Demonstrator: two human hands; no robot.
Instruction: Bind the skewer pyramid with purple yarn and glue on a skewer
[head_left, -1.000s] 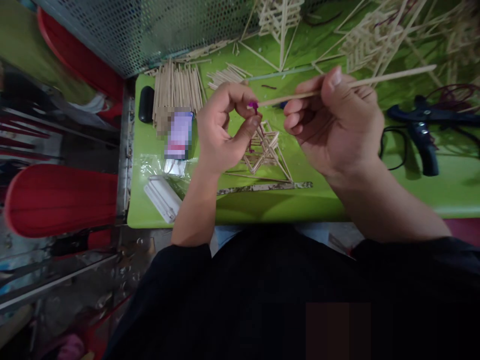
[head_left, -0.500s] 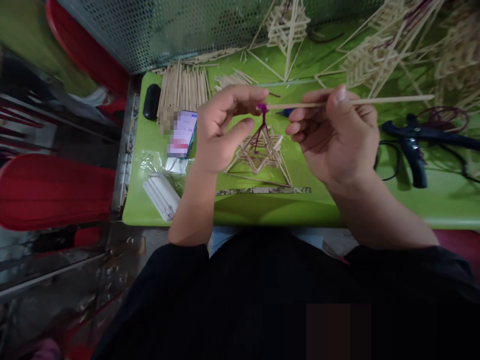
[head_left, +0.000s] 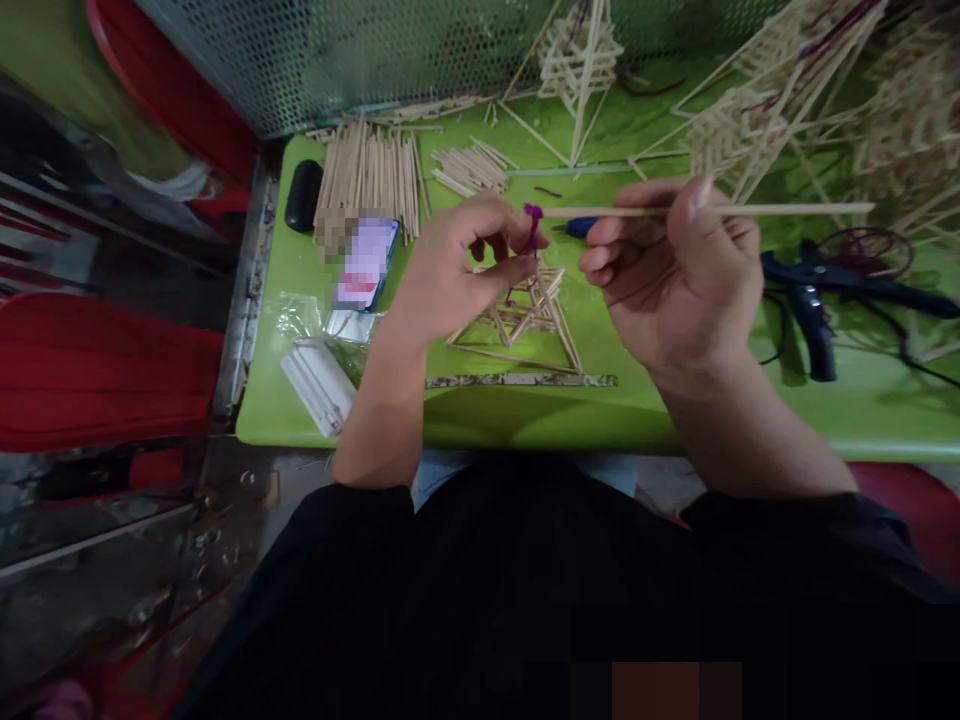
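A thin wooden stick [head_left: 795, 209] lies level across my right hand [head_left: 679, 275], held between thumb and fingers. Around its left end is a loop of purple string [head_left: 533, 213]. My left hand [head_left: 461, 265] has thumb and index finger closed in on the string just below that loop. From there the string hangs toward a small star-shaped frame of wooden sticks [head_left: 517, 325] on the green table, partly hidden behind my left hand. A blue pointed tool [head_left: 577, 228] lies behind the stick, beside my right fingertips.
Bundled sticks [head_left: 371, 180], a phone [head_left: 367, 262], a black case [head_left: 304, 195] and a white box [head_left: 319, 387] lie left. A patterned strip [head_left: 525, 380] lies in front. Dark cutters [head_left: 817, 320] lie right; larger stick frames [head_left: 739, 135] stand behind. A perforated metal panel [head_left: 375, 60] borders the back.
My left thumb and index finger, apart before, have closed in on the string below the loop. The stick has shifted slightly right, still in my right hand.
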